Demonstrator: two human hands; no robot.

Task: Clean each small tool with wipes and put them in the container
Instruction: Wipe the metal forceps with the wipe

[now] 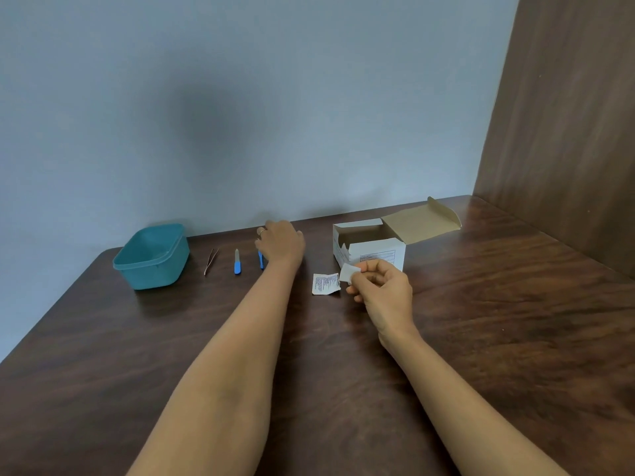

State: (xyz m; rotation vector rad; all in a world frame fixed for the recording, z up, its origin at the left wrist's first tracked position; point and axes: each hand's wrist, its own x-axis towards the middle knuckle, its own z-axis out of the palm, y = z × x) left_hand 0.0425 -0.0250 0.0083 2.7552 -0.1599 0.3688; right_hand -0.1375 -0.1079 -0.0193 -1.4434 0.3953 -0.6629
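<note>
Between thumb and fingertips of the right hand (383, 292), a small folded white wipe (348, 272) is pinched and held just above the dark wood-grain table (515, 321). Just left of that hand a torn white wipe sachet with blue print (324, 284) lies flat on the wood, and just behind it stands one white cardboard box (369, 250) with its brown-lined lid flap thrown open to the right. Farther left, the left hand (281, 243) reaches forward with fingers curled down over a blue-handled small tool (261, 260); most of that tool is hidden beneath the hand, so I cannot tell whether the fingers have closed on it. Two more tools lie apart in a row to its left: one blue-handled nail file (236, 262) and one pair of slim metal tweezers (211, 261), making three tools in all. Beyond them, near the wall, sits one teal plastic container (153, 257), open at the top, with nothing visible inside.
</note>
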